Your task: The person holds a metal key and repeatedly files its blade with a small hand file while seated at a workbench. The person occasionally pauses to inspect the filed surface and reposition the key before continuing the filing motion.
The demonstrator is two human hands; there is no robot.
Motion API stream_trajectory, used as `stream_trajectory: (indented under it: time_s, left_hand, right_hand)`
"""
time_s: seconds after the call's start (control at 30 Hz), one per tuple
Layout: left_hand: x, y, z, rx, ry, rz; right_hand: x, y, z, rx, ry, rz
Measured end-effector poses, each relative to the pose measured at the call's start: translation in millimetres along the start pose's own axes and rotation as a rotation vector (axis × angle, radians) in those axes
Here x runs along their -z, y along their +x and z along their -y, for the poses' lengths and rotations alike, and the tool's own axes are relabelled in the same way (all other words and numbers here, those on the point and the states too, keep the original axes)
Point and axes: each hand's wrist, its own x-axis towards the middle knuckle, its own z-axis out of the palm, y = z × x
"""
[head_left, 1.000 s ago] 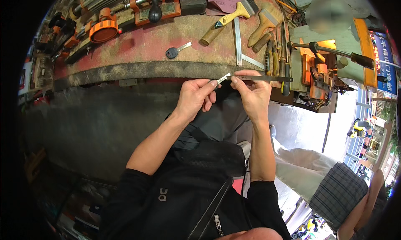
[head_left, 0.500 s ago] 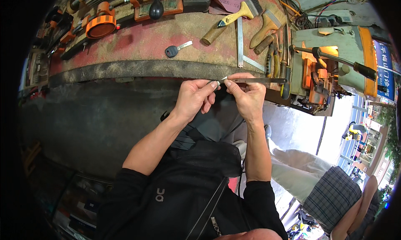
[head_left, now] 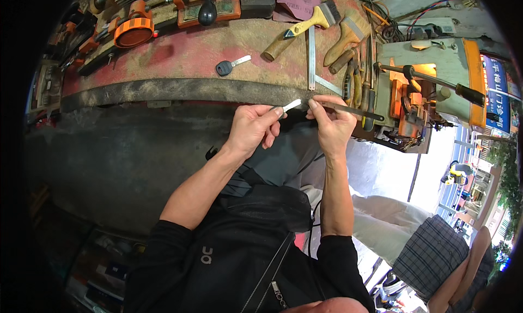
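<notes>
My left hand pinches a key between thumb and forefinger. The bright blade of that key points up to the right, and its head is mostly covered by my fingers. Closed around a thin, flat, dark metal strip with a hole at its end is my right hand. The strip juts out to the right past my knuckles. A small gap separates my right fingertips from the key's tip. Both hands are just in front of the bench edge. Beyond them, a second key with a dark head lies on the bench.
On the dusty bench are two brushes, a metal square and pliers. Orange-fitted machines stand at the back left, and a grey-green machine at the right. A person in light trousers is at lower right.
My right hand has moved right, away from the key, and the strip now slants downward to the right. More of the key's blade shows. My left hand has stayed nearly still.
</notes>
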Motion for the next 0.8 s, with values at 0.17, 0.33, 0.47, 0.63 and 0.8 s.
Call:
stream_trajectory:
  time_s: [0.17,0.33,0.47,0.63,0.8]
  left_hand:
    - [2.2,0.0,1.7,-0.044,-0.004,0.031]
    - [3.6,1.3,5.0,-0.036,0.014,0.015]
    - [2.0,1.4,3.7,-0.022,0.007,-0.006]
    - [0.8,1.6,1.3,-0.006,-0.008,0.016]
    - [1.9,1.2,3.7,-0.023,0.005,0.014]
  right_hand:
    - [-7.6,-9.0,3.7,-0.026,-0.029,0.119]
    - [-14.0,-9.5,4.8,-0.061,-0.058,0.167]
    - [-11.6,-6.4,2.4,-0.025,-0.067,0.146]
    - [0.5,7.2,3.5,-0.013,-0.095,-0.012]
    - [6.1,4.1,13.7,-0.107,-0.003,-0.003]
